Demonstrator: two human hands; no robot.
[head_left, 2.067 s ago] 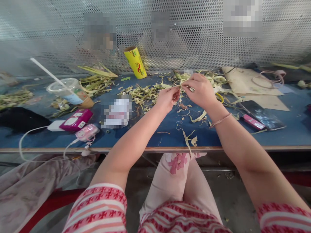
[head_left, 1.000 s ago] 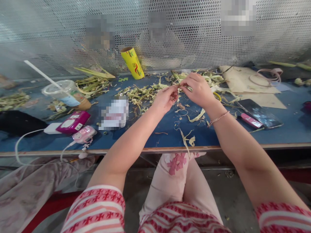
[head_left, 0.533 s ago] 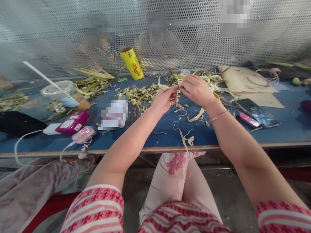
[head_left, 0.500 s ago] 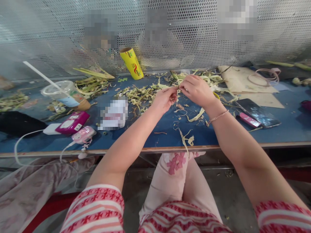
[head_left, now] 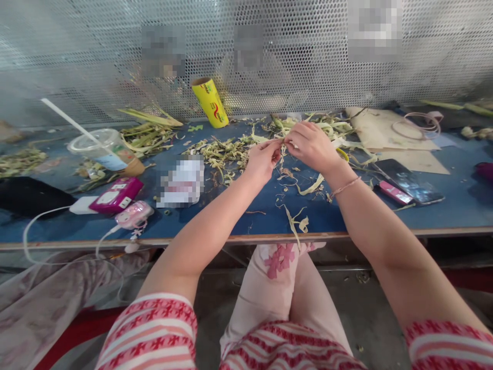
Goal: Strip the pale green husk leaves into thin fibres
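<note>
Above the blue tabletop [head_left: 246, 221], my left hand [head_left: 264, 158] and my right hand [head_left: 310, 144] meet fingertip to fingertip. Both are pinched closed around something small, which the fingers mostly hide; I cannot make out what it is. Just left of my left hand lies a heap of dry, curled greenish plant bits [head_left: 219, 154]. Longer pale leaf strips [head_left: 335, 126] are piled behind my right hand. A pale curled strip [head_left: 313, 186] lies below my right hand, and a withered stalk [head_left: 295, 221] hangs over the table's front edge.
At left stand a plastic cup with a straw [head_left: 103, 149], a magenta box [head_left: 117, 195] and a pink charging case [head_left: 133, 215]. A yellow cardboard tube [head_left: 211, 103] leans at the perforated metal screen [head_left: 308, 56]. A phone [head_left: 408, 180] and brown cardboard [head_left: 385, 128] lie at right.
Both hands stay together in almost the same place, fingers still pinched. The view has shifted very slightly; nothing on the table has visibly moved.
</note>
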